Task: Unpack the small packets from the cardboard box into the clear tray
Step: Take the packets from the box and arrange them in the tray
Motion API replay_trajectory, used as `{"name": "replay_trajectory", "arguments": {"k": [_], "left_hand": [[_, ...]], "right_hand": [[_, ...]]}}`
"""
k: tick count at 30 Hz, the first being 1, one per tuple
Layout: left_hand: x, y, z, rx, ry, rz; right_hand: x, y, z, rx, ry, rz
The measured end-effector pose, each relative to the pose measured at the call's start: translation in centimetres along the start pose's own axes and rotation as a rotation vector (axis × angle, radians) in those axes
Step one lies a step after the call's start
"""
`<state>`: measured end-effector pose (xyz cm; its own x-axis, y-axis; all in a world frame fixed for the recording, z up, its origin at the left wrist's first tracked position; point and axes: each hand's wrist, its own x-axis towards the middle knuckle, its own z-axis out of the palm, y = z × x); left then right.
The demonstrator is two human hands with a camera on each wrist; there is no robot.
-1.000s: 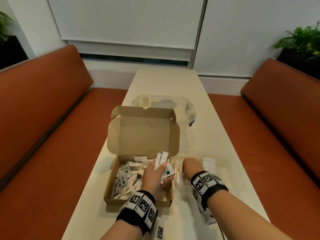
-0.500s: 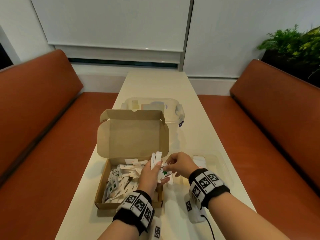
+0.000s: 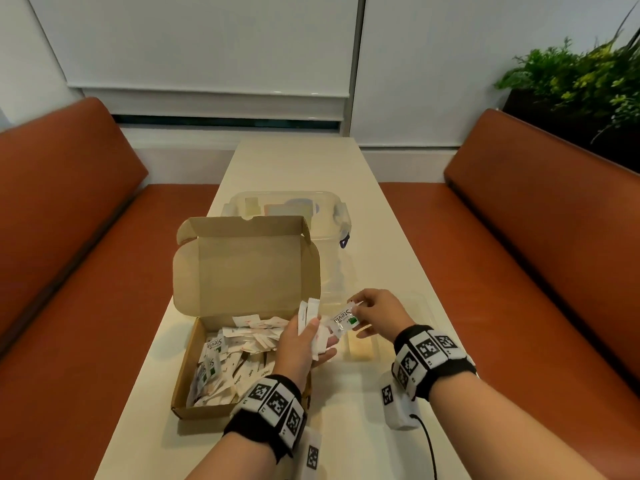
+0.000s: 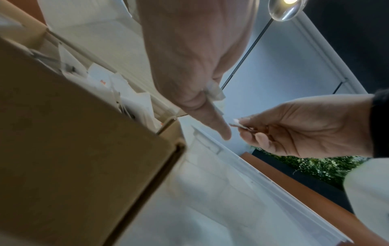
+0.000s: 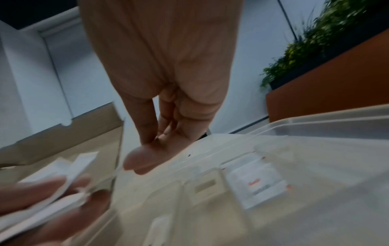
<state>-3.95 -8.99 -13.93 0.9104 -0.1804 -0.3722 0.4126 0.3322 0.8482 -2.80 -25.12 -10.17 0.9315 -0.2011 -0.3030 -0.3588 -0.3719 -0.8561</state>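
The open cardboard box [image 3: 194,372] lies at the table's left, lid raised, with several small white packets [image 3: 239,362] inside. Over its right wall my left hand [image 3: 311,337] grips a bunch of white packets [image 3: 306,315]. Just to the right, my right hand [image 3: 360,317] pinches a clear Stevia packet [image 3: 344,318] with a green mark, next to the bunch. The clear tray [image 3: 424,308] sits under and right of that hand. In the right wrist view the tray [image 5: 328,121] holds a few packets [image 5: 256,184]. In the left wrist view, the pinched packet [image 4: 240,126] shows edge-on.
A clear lidded container [image 3: 287,206] stands right behind the box lid. Orange benches [image 3: 519,271] run along both sides of the narrow table [image 3: 298,161]. A plant [image 3: 571,74] is at the far right. A cable [image 3: 429,445] trails from my right wrist.
My right hand left the tray, came over to the bunch in my left hand and now pinches the Stevia packet, drawing it slightly right. The left hand stayed over the box.
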Motion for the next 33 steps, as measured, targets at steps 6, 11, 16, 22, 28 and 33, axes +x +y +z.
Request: {"name": "replay_trajectory", "arguments": {"k": [6,11,16,22,28,33], "left_hand": [[0.2,-0.5,1.8,-0.009,-0.044,-0.019],[0.3,-1.2,2.5,0.016,-0.063,-0.051],[0.3,-1.6,2.5,0.03,-0.044,-0.07],[0.1,-1.6,2.6,0.026,-0.037,-0.079],[0.0,-1.5,2.7,0.038,-0.042,-0.072],[-0.1,-1.4,2.7,0.043,-0.048,-0.074]], "right_hand": [[0.5,3.3,-5.9,-0.022,0.283,0.053],[0.1,6.4,-9.6,-0.292,0.43,0.151],[-0.1,6.5,-8.8,-0.465,0.339,0.106],[0.0,6.3,-7.8,-0.691,0.209,0.138],[-0.2,6.4,-7.9,-0.785,0.122,0.153],[-0.1,5.7,-7.9,-0.699,0.193,0.095]]}}
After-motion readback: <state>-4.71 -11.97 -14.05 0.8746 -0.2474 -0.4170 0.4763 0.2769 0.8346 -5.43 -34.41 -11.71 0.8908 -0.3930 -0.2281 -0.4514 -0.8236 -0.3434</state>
